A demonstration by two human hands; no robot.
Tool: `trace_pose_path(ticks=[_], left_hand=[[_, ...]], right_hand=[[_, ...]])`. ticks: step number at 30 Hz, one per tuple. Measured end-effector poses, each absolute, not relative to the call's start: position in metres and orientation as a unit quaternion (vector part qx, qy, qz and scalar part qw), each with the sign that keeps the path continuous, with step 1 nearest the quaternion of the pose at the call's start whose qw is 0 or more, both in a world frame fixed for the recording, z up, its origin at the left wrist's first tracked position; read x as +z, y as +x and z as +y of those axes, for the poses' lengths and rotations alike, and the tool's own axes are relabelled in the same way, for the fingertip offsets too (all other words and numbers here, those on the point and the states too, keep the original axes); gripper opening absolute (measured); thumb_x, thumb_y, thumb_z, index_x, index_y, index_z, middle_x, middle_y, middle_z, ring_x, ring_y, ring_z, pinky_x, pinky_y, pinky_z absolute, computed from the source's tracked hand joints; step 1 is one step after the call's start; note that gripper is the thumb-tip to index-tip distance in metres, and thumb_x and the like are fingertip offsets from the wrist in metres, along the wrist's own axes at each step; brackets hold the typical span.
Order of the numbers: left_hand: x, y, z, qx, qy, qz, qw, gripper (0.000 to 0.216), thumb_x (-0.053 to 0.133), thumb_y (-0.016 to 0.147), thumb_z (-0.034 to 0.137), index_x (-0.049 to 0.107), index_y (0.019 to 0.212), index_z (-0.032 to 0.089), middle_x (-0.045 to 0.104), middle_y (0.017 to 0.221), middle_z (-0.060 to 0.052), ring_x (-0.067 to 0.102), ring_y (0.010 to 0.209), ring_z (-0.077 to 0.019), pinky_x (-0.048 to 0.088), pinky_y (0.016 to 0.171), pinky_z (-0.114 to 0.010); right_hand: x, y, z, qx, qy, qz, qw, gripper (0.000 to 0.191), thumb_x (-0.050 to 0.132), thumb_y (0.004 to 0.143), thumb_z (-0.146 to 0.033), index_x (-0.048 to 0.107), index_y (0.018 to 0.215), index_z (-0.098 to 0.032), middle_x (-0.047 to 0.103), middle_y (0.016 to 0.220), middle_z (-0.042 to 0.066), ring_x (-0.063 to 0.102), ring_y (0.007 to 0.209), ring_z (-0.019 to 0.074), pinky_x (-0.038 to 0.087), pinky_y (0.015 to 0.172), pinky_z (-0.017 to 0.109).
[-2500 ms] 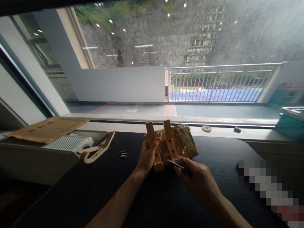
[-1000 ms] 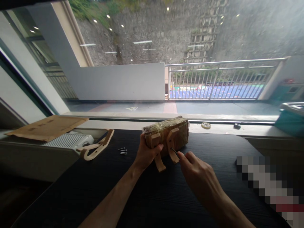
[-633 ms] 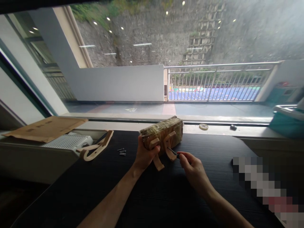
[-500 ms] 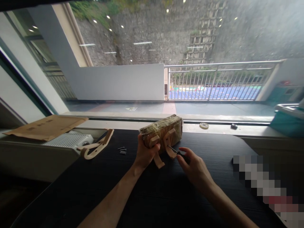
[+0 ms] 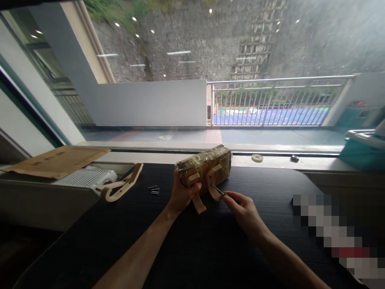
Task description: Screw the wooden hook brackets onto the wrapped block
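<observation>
At far left, a cardboard sheet (image 5: pixel 57 160) is laid over a white ribbed unit (image 5: pixel 86 178), part of which is hidden beneath it. Just right of that, a loose hook (image 5: pixel 120 186) of pale wood is propped at the edge of the dark table (image 5: pixel 192 249). A few screws (image 5: pixel 154 189) are scattered beside it, too small to be counted.

At centre, near the table's far edge, the left hand (image 5: pixel 180 194) is closed around the left end of a wrapped block (image 5: pixel 207 160). The thumb is laid over one of two wooden hooks (image 5: pixel 214 180) on the block's near face, and the fingers are hidden behind the block. What lies under the shiny wrap cannot be made out. The block's long axis is run left to right, with the right end tilted slightly up and away toward the window. The hooks are pointed down and toward the viewer.

The right hand (image 5: pixel 243 208) is pinched shut on a thin metal tool (image 5: pixel 217 188) — the handle is buried in the fingers, so its kind cannot be told. The shaft is aimed up and left, with its tip set against the right hook.

Further right, a tape roll (image 5: pixel 256 157) and a small dark object (image 5: pixel 294 158) are seen on the sill. A teal box (image 5: pixel 361 154) is cut off by the right edge, and a pixelated patch (image 5: pixel 331 228) is laid over the table's right corner.
</observation>
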State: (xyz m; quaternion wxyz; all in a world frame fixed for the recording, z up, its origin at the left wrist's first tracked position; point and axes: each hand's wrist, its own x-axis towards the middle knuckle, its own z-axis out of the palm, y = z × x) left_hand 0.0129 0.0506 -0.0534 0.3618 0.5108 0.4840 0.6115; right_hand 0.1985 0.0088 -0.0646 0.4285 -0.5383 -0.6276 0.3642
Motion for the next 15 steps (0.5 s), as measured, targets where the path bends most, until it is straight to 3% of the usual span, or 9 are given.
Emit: trace_pose_path(ticks=[3, 7, 10, 15], left_hand=[[-0.052, 0.013, 0.050, 0.617, 0.510, 0.484, 0.355, 0.055, 0.073, 0.057, 0.017, 0.042, 0.102, 0.020, 0.054, 0.081, 0.004, 0.055, 0.072, -0.0129, 0.045, 0.065, -0.025], [-0.056, 0.014, 0.053, 0.618, 0.508, 0.485, 0.355, 0.052, 0.073, 0.059, 0.019, 0.042, 0.100, 0.021, 0.054, 0.080, 0.004, 0.055, 0.070, -0.0121, 0.045, 0.066, -0.025], [-0.059, 0.013, 0.054, 0.616, 0.506, 0.495, 0.346, 0.051, 0.073, 0.059, 0.020, 0.043, 0.100, 0.021, 0.055, 0.080, 0.004, 0.055, 0.069, -0.0118, 0.046, 0.065, -0.025], [-0.056, 0.014, 0.051, 0.616, 0.504, 0.492, 0.353, 0.052, 0.073, 0.058, 0.019, 0.043, 0.100, 0.020, 0.056, 0.079, 0.004, 0.056, 0.067, -0.0118, 0.046, 0.065, -0.026]], right_hand=[[-0.060, 0.200, 0.011, 0.413, -0.527, -0.614, 0.417, 0.040, 0.046, 0.083, -0.043, 0.067, 0.099, -0.012, 0.070, 0.085, 0.007, 0.064, 0.079, 0.0209, 0.048, 0.070, 0.030], [-0.059, 0.201, 0.008, 0.213, -0.576, -0.705, 0.353, 0.036, 0.045, 0.084, -0.038, 0.061, 0.110, -0.018, 0.069, 0.096, 0.007, 0.063, 0.088, 0.0235, 0.045, 0.075, 0.034], [-0.059, 0.201, 0.003, 0.040, -0.582, -0.766, 0.270, 0.044, 0.047, 0.084, -0.028, 0.047, 0.127, -0.020, 0.065, 0.098, 0.007, 0.064, 0.074, 0.0211, 0.044, 0.058, 0.029], [-0.061, 0.200, 0.000, -0.109, -0.530, -0.821, 0.181, 0.039, 0.039, 0.085, -0.010, 0.053, 0.121, -0.017, 0.062, 0.083, 0.005, 0.060, 0.060, 0.0144, 0.034, 0.047, 0.024]])
